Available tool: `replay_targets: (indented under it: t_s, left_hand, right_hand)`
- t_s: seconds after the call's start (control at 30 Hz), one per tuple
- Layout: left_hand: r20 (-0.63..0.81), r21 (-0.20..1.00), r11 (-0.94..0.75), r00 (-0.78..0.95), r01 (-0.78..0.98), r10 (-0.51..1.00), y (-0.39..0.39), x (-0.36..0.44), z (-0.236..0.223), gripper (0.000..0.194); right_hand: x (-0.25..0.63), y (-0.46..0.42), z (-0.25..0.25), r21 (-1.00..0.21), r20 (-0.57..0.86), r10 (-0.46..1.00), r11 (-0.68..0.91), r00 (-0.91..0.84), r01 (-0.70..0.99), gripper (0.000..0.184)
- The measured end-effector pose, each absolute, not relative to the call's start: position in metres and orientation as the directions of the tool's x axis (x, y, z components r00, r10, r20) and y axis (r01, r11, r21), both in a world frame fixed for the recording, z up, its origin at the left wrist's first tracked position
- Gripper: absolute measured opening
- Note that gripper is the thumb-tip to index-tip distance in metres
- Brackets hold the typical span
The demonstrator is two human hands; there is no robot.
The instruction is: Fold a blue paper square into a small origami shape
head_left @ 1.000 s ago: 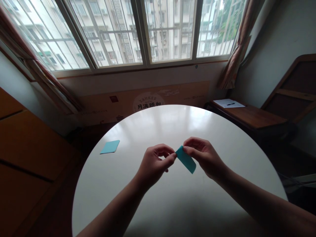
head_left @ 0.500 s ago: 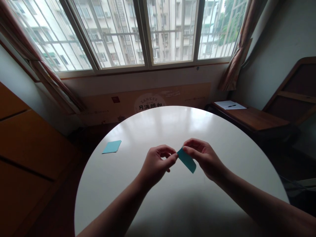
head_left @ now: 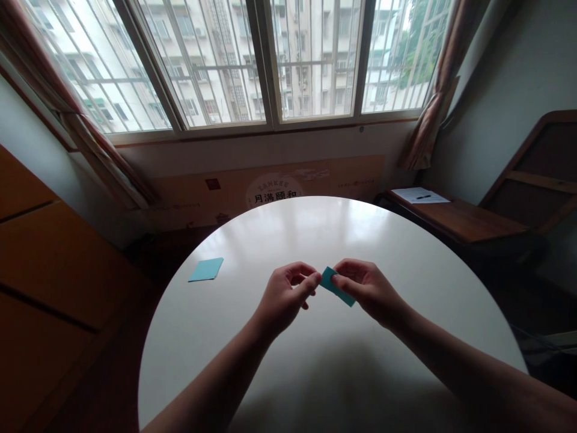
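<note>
A small teal piece of paper point(head_left: 343, 296), longer than wide and apparently folded, is held above the table between my two hands. My left hand point(head_left: 287, 296) pinches its left corner between thumb and fingertips. Across its upper part lies the thumb of my right hand point(head_left: 370, 290), with the fingers curled behind and hidden in part. The strip slants down to the right. Farther left, a flat stack or sheet of light blue square paper point(head_left: 206, 269) lies on the white round table point(head_left: 252, 240).
A wooden side table point(head_left: 484, 224) to the right bears a white sheet of paper point(head_left: 408, 195) with a dark pen point(head_left: 424, 197) on it. An orange-brown cabinet point(head_left: 40, 246) stands at left. Barred windows and a printed panel point(head_left: 315, 174) lie beyond the table.
My right thumb has slid from the paper's top corner further onto its face. The paper has tilted flatter, its lower end rising slightly. My left hand keeps its pinch.
</note>
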State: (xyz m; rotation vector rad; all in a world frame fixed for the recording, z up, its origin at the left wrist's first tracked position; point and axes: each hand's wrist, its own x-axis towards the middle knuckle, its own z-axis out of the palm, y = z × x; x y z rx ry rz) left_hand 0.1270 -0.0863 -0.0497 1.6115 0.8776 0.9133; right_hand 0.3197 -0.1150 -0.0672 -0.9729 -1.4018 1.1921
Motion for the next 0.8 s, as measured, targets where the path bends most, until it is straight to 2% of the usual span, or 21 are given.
replay_targets:
  t_s: [0.17,0.27,0.33,0.4,0.5,0.63,0.7,0.8]
  left_hand:
    - [0.119,0.979,-0.176,0.422,0.099,0.899,-0.086,0.128,-0.048,0.034]
    - [-0.041,0.998,0.054,0.395,-0.021,0.918,-0.084,0.128,-0.046,0.034]
    - [-0.178,0.959,0.250,0.401,-0.134,0.898,-0.083,0.127,-0.045,0.035]
    - [-0.264,0.906,0.376,0.434,-0.196,0.862,-0.082,0.126,-0.043,0.037]
    - [-0.319,0.867,0.458,0.489,-0.196,0.812,-0.083,0.126,-0.042,0.041]
    - [-0.381,0.831,0.538,0.559,-0.142,0.736,-0.086,0.127,-0.043,0.040]
    - [-0.404,0.821,0.561,0.587,-0.105,0.702,-0.088,0.127,-0.045,0.037]
    - [-0.424,0.816,0.575,0.620,-0.055,0.661,-0.089,0.127,-0.047,0.033]
  right_hand:
    - [0.316,-0.116,-0.065,-0.981,0.183,0.955,0.192,-0.235,0.015,0.025]
    - [0.320,-0.115,-0.065,-0.979,0.200,0.951,0.205,-0.235,-0.004,0.033]
    - [0.325,-0.113,-0.067,-0.981,0.196,0.967,0.193,-0.162,-0.031,0.037]
    - [0.329,-0.110,-0.070,-0.978,0.208,0.972,0.204,-0.109,-0.049,0.031]
    - [0.332,-0.109,-0.074,-0.942,0.331,0.929,0.335,-0.164,-0.004,0.037]
    - [0.329,-0.112,-0.073,-0.803,0.542,0.786,0.588,-0.296,0.092,0.042]
    - [0.328,-0.114,-0.070,-0.754,0.584,0.740,0.647,-0.334,0.114,0.038]
    - [0.327,-0.116,-0.068,-0.746,0.571,0.742,0.647,-0.351,0.155,0.024]
